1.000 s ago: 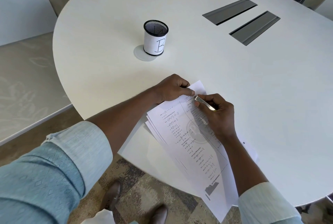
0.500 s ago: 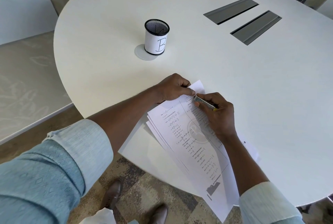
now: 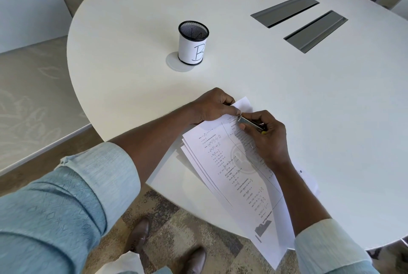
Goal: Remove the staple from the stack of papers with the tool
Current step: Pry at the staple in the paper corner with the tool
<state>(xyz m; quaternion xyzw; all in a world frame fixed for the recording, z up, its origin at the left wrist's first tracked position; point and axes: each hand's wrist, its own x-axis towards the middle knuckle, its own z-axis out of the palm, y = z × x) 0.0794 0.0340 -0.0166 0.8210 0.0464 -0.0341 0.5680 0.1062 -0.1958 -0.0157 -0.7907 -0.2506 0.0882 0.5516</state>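
White table [image 3: 287, 119], papers [image 3: 231, 174] at lower centre.
Left hand [image 3: 212, 106] pinches their top corner; right hand [image 3: 265, 137] grips a metal tool [image 3: 248, 122] there.

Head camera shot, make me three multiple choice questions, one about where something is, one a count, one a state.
1. Where is the mesh pen cup?
A. On the table beyond the hands
B. On the floor
C. On the papers

2. How many grey slots are set in the table?
A. One
B. Two
C. Four

3. What is the right hand doing?
A. Resting empty
B. Gripping the staple remover
C. Lifting the cup

A: it stands past the left hand.
B: two parallel slots.
C is wrong; B: fingers close on the metal tool at the stack of papers corner.
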